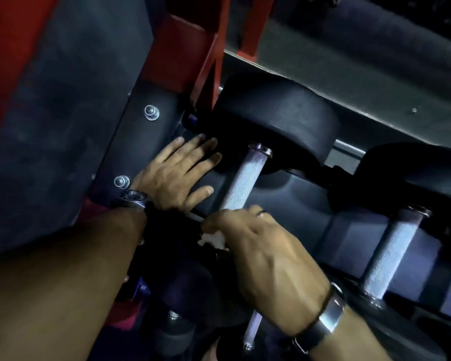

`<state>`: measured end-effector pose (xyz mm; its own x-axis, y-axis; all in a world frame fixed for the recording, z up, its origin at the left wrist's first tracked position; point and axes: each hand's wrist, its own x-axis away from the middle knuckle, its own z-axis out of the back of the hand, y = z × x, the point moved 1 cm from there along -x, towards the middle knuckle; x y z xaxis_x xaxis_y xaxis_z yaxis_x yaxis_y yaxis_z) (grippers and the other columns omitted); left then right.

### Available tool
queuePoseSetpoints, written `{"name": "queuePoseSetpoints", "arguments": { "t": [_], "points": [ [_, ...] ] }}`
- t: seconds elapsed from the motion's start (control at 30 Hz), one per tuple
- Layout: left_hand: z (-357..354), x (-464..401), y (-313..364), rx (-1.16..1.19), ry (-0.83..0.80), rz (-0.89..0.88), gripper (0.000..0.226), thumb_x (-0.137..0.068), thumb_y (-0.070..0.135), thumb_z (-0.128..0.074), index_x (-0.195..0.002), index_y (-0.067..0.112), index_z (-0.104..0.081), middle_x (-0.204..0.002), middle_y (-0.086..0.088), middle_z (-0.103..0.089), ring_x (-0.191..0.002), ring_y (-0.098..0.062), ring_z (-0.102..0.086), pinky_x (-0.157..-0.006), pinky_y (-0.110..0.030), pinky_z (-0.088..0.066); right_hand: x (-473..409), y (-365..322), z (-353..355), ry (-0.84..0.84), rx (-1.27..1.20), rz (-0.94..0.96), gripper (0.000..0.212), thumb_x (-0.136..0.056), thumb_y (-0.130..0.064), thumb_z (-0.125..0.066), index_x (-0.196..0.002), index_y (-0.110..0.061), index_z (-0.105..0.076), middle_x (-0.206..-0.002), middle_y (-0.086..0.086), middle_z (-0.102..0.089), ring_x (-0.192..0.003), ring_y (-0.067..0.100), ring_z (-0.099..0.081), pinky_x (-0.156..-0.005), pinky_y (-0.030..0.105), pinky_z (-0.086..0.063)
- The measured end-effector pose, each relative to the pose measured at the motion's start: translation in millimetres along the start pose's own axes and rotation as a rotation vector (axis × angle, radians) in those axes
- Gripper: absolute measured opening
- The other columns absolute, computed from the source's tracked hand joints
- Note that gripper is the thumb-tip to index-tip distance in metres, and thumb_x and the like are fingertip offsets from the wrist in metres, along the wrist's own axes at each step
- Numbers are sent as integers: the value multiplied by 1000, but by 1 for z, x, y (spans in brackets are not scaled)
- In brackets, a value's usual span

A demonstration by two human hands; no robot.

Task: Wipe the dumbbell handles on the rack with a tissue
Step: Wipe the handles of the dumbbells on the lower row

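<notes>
**Wiping the near end of the first dumbbell handle**

The right hand is curled around the lower end of a knurled metal handle, with a wad of white tissue showing at the thumb side of its grip. The fingers wrap closed over the bar and the tissue seems to be pressed between palm and metal, though how far it reaches round the bar is hidden. The left hand lies flat, fingers straight and spread, holding nothing, on the dark rack tray just beside the handle and against the black weight head.

By my reading, the wipe of this handle is under way and only the near end is covered. The stretch of bar above the right hand, up to the collar at the weight head, is bare and looks not yet reached.

The next move calls for sliding the tissue up the bar toward the collar, with some twist of the wrist so the underside gets wiped too. A second handle lies further right on the rack, untouched, and another shows on the tier below.
</notes>
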<state>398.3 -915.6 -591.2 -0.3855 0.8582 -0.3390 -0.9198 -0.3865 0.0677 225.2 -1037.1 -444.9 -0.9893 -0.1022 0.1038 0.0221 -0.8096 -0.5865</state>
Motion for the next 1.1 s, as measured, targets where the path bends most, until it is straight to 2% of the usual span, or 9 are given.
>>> {"name": "queuePoseSetpoints", "arguments": {
  "t": [0.07, 0.17, 0.27, 0.33, 0.5, 0.63, 0.8, 0.93, 1.1],
  "points": [
    [3, 3, 0, 13, -32, 11, 62, -96, 50, -44, -144, 12, -49, -157, -12, -37, -145, -29, -35, -116, -50, -30, 12, 0, -2, 157, -234, -186, 12, -95, -29, -52, -104, -35, -46, -92, -13, -61, -83, 7, -58, -71, 27, -50],
    [8, -1, 5, 15, -111, 27, 63, -95, 51, -44, -144, 12, -49, -156, -12, -38, -145, -29, -34, -117, -49, -27, 31, 3, -5, 443, -236, -361, 34, -86, -3, -65, -91, -30, -46, -76, -14, -59, -69, 0, -57, -65, 9, -43],
    [9, 0, 5, 33, -170, 38, 65, -96, 55, -41, -145, 12, -48, -156, -13, -39, -145, -30, -34, -118, -49, -24, 39, 4, -10, 540, -327, -475, 30, -87, 3, -63, -83, -27, -61, -79, -16, -65, -73, 3, -65, -72, 21, -53],
    [13, -2, 6, 69, -213, 66, 66, -96, 57, -39, -145, 14, -48, -157, -10, -38, -145, -29, -32, -118, -46, -20, 41, 5, -10, 570, -417, -548, 28, -90, 0, -61, -90, -27, -69, -89, -21, -69, -86, -2, -66, -80, 14, -49],
    [32, -10, 7, 284, -280, 262, 59, -98, 52, -30, -140, 22, -57, -154, -1, -43, -147, -22, -31, -119, -40, -19, 33, -1, -12, 522, -1018, -747, 47, -90, 14, -48, -107, -25, -67, -105, -4, -70, -82, 10, -65, -80, 32, -58],
    [57, -30, 18, 480, -378, 473, 45, -104, 44, -42, -128, 15, -67, -152, -4, -47, -148, -20, -29, -118, -34, -20, 31, -1, -17, 585, -775, -760, 30, -81, -10, -64, -97, -36, -68, -96, -8, -73, -82, 14, -68, -87, 52, -55],
    [102, -44, 54, 626, -374, 747, 48, -108, 39, -31, -131, 10, -61, -143, -17, -52, -136, -30, -42, -107, -31, -30, 31, -20, -4, 748, -633, -783, 10, -80, -37, -69, -86, -30, -71, -77, -7, -66, -78, 14, -63, -84, 42, -55],
    [125, -29, 78, 673, -241, 737, 64, -98, 53, -31, -146, 14, -49, -155, -11, -42, -145, -21, -33, -118, -30, -22, 37, -27, 6, 763, -507, -796, 13, -85, -34, -70, -82, -22, -66, -82, -4, -63, -88, 20, -61, -81, 28, -46],
    [143, 31, 110, 502, -153, 562, 69, -94, 57, -27, -156, 27, -28, -164, -8, -21, -151, -25, -19, -121, -38, -17, 56, -38, -12, 875, -697, -802, 16, -78, -41, -65, -91, -34, -61, -83, -8, -69, -78, 18, -69, -78, 46, -57]
  ]
}}
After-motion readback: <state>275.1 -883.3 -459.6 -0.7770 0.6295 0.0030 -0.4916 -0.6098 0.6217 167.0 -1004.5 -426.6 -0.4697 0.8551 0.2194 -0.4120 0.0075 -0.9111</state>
